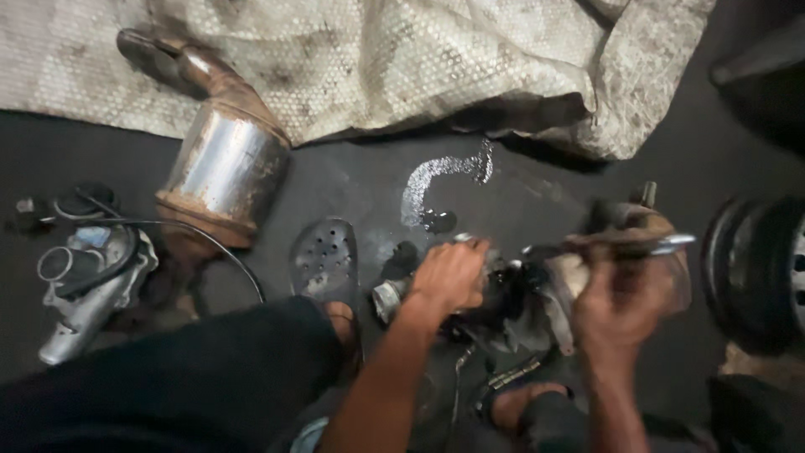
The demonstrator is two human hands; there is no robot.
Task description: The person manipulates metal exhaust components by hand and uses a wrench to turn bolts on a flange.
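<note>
Grimy metal engine part held over the dark floor

The greasy engine part (537, 294) sits between both hands, a round silvery port jutting left, pale cast housing on its right; a blurred silvery tool (637, 245) lies across its top.

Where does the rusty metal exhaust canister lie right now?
In the head view, the exhaust canister lies upper left on the dark floor, below the woven sack, above the perforated sandal.
</note>
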